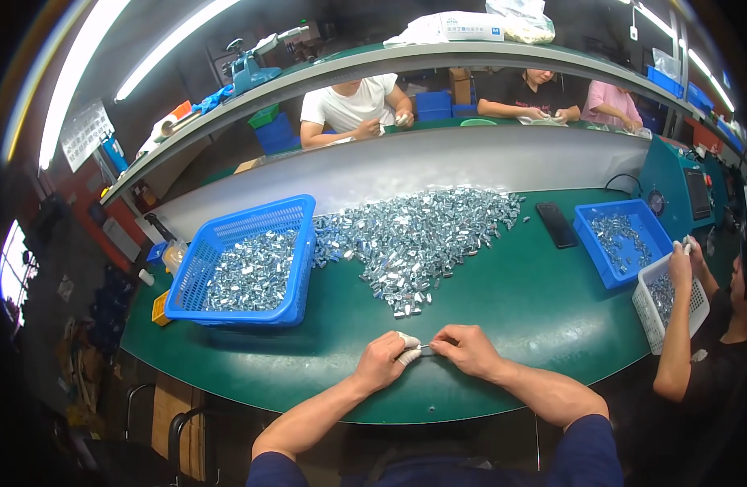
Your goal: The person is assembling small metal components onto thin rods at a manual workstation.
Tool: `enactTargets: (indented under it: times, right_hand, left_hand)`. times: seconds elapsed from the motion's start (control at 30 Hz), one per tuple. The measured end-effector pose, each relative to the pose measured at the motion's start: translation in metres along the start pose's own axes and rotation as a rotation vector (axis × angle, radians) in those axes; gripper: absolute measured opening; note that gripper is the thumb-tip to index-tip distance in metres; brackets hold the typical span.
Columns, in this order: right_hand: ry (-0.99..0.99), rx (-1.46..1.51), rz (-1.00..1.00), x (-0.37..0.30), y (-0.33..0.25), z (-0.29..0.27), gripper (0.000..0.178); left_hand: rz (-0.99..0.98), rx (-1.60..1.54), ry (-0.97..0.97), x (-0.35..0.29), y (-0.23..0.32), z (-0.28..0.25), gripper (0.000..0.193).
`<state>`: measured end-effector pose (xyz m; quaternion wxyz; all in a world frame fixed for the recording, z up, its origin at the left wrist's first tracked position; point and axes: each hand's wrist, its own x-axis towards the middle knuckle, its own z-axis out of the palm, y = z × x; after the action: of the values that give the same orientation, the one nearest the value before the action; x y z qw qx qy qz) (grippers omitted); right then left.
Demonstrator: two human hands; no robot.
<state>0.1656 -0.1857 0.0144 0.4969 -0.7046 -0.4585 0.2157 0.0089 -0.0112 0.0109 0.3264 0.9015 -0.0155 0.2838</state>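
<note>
My left hand (pixel 382 359), with white coverings on some fingertips, is closed in a pinch. Facing it, my right hand (pixel 468 351) is bare and pinched as well. Between the fingertips of both hands shows a small, thin metal piece (pixel 425 346); its full shape is hidden by the fingers. Just beyond my hands, a large heap of small shiny metal parts (pixel 426 235) spreads over the green tabletop (pixel 503 308). To the left stands a blue perforated basket (pixel 303 276), partly filled with the same kind of parts.
On the right are a black phone (pixel 557 225), a blue bin (pixel 621 280) of metal parts and a white basket (pixel 654 329). A co-worker's arm (pixel 676 329) reaches over that basket. A teal machine (pixel 674 187) stands behind. Across a metal partition (pixel 373 162), several people work under a shelf (pixel 438 53).
</note>
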Motion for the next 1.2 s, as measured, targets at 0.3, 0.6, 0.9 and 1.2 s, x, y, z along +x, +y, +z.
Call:
enactTargets:
  times: [0.3, 0.6, 0.9, 1.2]
  right_hand:
    - [-0.012, -0.044, -0.071, 0.000, -0.002, -0.001, 0.019]
    - [-0.085, -0.078, -0.044, 0.001, -0.001, 0.000, 0.030]
    - [-0.129, 0.133, 0.091, -0.004, -0.011, -0.001, 0.033]
    - [0.026, -0.107, -0.364, -0.004, -0.009, -0.003, 0.013]
  left_hand:
    - [-0.010, -0.006, -0.014, 0.001, 0.001, 0.000, 0.016]
    - [0.021, -0.002, -0.026, 0.003, -0.001, -0.002, 0.016]
    - [0.017, -0.029, -0.061, 0.002, 0.001, -0.007, 0.015]
    - [-0.173, -0.095, -0.248, 0.009, 0.010, -0.030, 0.016]
